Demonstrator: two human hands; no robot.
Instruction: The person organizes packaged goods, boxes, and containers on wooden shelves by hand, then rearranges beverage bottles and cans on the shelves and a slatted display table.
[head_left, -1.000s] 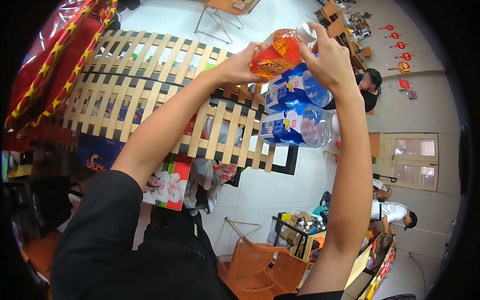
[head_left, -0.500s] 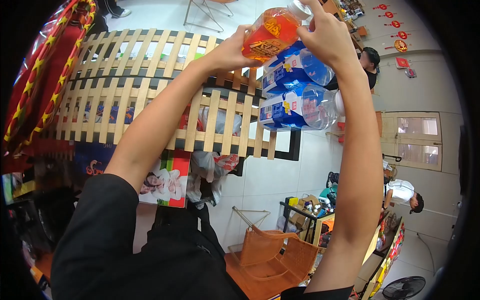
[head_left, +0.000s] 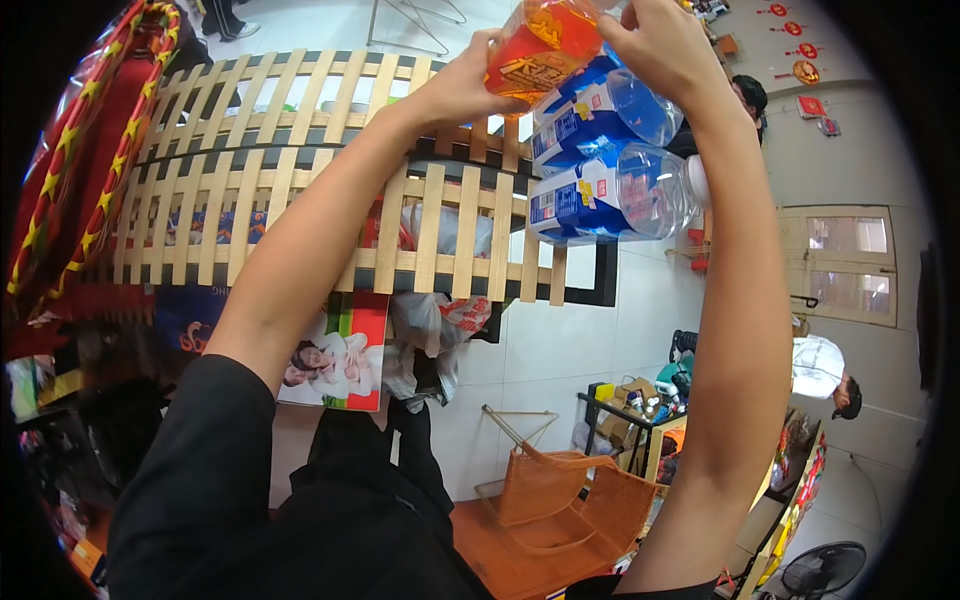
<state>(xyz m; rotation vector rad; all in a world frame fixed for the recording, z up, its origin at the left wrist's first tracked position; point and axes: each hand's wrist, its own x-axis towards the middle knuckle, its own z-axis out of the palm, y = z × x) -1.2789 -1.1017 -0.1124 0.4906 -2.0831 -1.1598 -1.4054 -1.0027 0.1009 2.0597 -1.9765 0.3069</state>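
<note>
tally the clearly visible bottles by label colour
Orange-red-labelled bottle: 1
Blue-labelled bottles: 2
Total: 3 clearly visible; blue showing behind the orange-red one may be another, mostly hidden

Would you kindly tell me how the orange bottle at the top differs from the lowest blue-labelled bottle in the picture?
The orange bottle looks orange-red with yellow markings, while the lowest blue-labelled bottle has a blue-and-white label and a clear upper part. The left hand holds the orange bottle, but no hand grips the lowest blue-labelled bottle. Both have their cap ends toward the picture's right.
</note>
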